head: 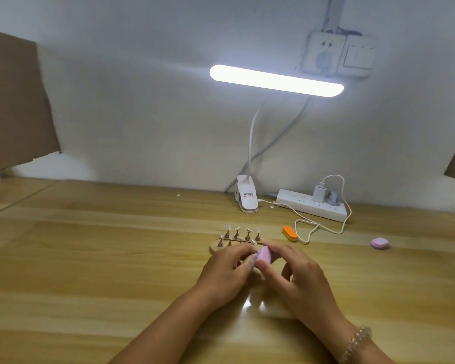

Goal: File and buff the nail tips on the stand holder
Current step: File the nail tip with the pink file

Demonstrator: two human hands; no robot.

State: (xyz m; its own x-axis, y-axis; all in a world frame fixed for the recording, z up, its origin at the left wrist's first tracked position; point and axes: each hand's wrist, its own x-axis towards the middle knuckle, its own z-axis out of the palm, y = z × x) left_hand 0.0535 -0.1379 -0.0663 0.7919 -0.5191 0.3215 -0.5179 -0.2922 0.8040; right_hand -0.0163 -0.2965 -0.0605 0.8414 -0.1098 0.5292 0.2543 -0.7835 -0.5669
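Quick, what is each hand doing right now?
Left hand: closed on a nail tip, pinched between its fingers.
Right hand: closed on a pink buffer block, pressed against that tip.

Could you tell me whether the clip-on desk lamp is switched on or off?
On: the lamp's bar glows bright white above the wooden table.
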